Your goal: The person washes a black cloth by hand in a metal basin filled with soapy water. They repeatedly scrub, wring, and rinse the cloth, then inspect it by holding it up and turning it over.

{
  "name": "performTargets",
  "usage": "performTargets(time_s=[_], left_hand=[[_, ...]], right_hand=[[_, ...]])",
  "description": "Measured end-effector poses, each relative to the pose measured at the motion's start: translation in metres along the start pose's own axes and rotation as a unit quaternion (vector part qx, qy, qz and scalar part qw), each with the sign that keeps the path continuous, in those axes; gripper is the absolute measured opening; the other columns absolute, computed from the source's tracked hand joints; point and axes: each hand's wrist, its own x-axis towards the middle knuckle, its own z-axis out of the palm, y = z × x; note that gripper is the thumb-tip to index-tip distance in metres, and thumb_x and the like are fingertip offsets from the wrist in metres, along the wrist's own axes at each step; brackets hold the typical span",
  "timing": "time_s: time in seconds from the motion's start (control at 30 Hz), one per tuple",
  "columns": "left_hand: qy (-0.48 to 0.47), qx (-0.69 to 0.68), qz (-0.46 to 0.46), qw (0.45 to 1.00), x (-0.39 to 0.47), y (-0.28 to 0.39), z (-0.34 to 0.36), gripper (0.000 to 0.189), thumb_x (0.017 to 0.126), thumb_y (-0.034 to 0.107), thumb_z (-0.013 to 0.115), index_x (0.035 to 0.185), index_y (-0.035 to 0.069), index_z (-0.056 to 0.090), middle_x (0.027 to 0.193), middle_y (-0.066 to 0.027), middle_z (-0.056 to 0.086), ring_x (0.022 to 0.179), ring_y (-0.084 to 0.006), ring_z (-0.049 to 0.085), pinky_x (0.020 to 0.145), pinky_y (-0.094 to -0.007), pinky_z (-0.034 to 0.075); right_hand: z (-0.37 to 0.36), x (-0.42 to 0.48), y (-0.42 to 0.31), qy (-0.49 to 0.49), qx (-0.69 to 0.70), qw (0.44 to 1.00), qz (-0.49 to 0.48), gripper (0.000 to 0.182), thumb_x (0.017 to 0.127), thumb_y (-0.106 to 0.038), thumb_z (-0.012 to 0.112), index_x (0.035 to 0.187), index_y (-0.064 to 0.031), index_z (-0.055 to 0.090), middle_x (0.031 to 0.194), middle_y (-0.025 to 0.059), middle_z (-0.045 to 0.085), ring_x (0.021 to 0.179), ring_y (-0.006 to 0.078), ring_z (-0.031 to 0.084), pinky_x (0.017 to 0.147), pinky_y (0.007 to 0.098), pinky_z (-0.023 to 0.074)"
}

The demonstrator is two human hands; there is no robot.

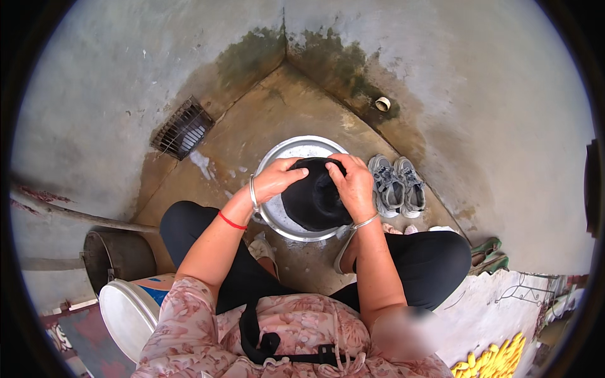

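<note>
Both my hands hold a black cloth item (314,198), perhaps a hat, by its far edge above a round metal basin (276,229). My left hand (279,178) grips its upper left edge with the thumb on top. My right hand (352,182) pinches the upper right edge between thumb and fingers. The item hangs spread out and hides much of the basin. Whitish, sudsy water (302,152) shows in the basin around it. The basin stands on the wet concrete floor between my feet.
Grey sneakers (399,189) stand right of the basin, green shoes (491,257) farther right. A metal grate (183,128) covers an opening in the left wall; a pipe end (383,104) juts from the right wall. A dark bucket (120,257) and a white-lidded pail (125,316) are at left.
</note>
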Motion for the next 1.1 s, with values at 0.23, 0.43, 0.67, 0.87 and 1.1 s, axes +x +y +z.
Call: performTargets(time_s=[0.23,0.43,0.67,0.87,1.1], left_hand=[[0.038,-0.090,-0.002,0.995,-0.003,0.013,0.006,0.027,0.088,0.013,0.056,0.110,-0.003,0.056,0.098,-0.0048,0.062,0.083,-0.0107,0.060,0.076,-0.0239,0.049],[0.105,0.014,0.099,0.989,0.007,-0.001,-0.007,0.028,0.087,0.012,0.056,0.111,-0.001,0.056,0.095,-0.0042,0.061,0.084,-0.0085,0.056,0.075,-0.0220,0.046],[0.193,0.082,0.130,0.969,0.010,0.001,-0.018,0.010,0.086,0.008,0.057,0.090,-0.001,0.058,0.083,0.0003,0.060,0.077,-0.0050,0.053,0.069,-0.0198,0.044],[0.201,0.009,0.122,0.972,0.005,0.007,-0.015,0.010,0.086,0.010,0.059,0.089,0.000,0.058,0.081,0.0016,0.059,0.074,-0.0042,0.052,0.067,-0.0188,0.043],[0.274,0.185,0.239,0.913,0.004,0.006,-0.006,0.005,0.080,0.008,0.062,0.082,0.003,0.061,0.084,-0.0035,0.063,0.075,-0.0129,0.059,0.069,-0.0240,0.046]], right_hand=[[-0.005,0.008,-0.014,-0.023,0.059,0.997,0.034,0.015,0.074,-0.017,0.066,0.087,-0.0089,0.064,0.085,0.0083,0.064,0.082,0.0289,0.059,0.073,0.0350,0.0459],[0.002,0.002,-0.007,-0.020,0.093,0.989,0.111,0.017,0.076,-0.017,0.066,0.089,-0.0068,0.065,0.084,0.0100,0.065,0.077,0.0263,0.062,0.069,0.0308,0.0474],[0.008,-0.003,0.003,-0.041,0.153,0.977,0.141,0.017,0.078,-0.014,0.066,0.091,-0.0038,0.065,0.079,0.0109,0.065,0.071,0.0184,0.062,0.067,0.0267,0.0468],[0.006,-0.003,-0.004,-0.067,0.192,0.966,0.161,0.015,0.080,-0.012,0.065,0.091,-0.0023,0.065,0.075,0.0085,0.064,0.068,0.0126,0.059,0.066,0.0248,0.0460],[0.015,-0.004,0.001,-0.052,0.117,0.980,0.151,0.015,0.080,-0.014,0.063,0.090,-0.0035,0.065,0.075,0.0126,0.064,0.067,0.0223,0.061,0.063,0.0290,0.0464]])
